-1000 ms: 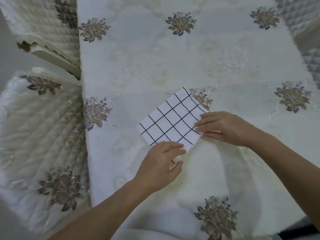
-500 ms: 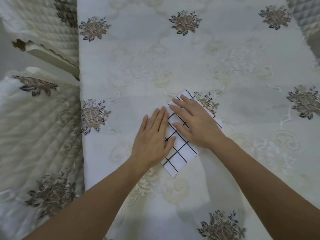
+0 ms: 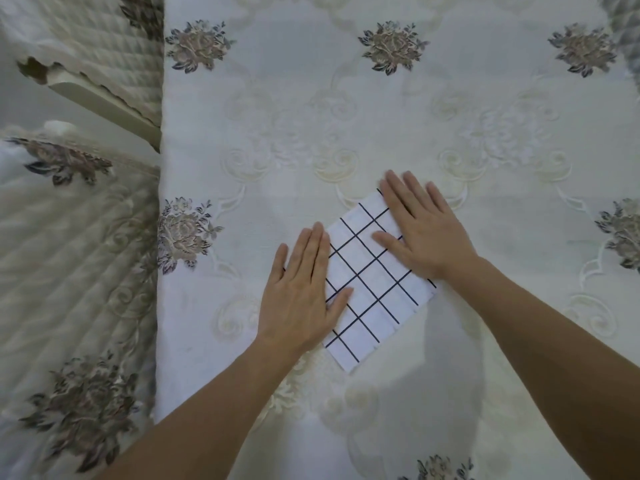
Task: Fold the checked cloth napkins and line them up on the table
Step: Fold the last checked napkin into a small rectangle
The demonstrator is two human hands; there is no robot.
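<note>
1. Checked napkin (image 3: 374, 289) lay folded into a compact rectangle, flat on the cloth-covered bench (image 3: 346, 98). It sat on a slant, spanning the gap between the two grips with an edge under each.
2. The left grip (image 3: 301, 292) was released: fingers straight and close together, palm down. Its thumb side overlapped the napkin's nearest edge, and the rest of the palm rested on the tablecloth. That placement looked meant to pin the edge so the layers would not slide.
3. The right grip (image 3: 426, 230) was released too, with fingers spread flat. It covered the napkin's far corner, and its fingertips reached past the corner onto the tablecloth. The spread probably served to press a wider patch and set the crease.
4. Neither grip grasped anything. Flat palms suited smoothing rather than lifting.
5. Stacked layer edges showed along the side running from the right wrist toward the person. The folding therefore looked done, with flattening as the step in hand.
6. No second napkin was in view, so the lining-up appeared not yet begun.
7. Quilted chair cushions (image 3: 69, 271) sat out beyond the left grip, past the bench's edge and well apart from the napkin.
</note>
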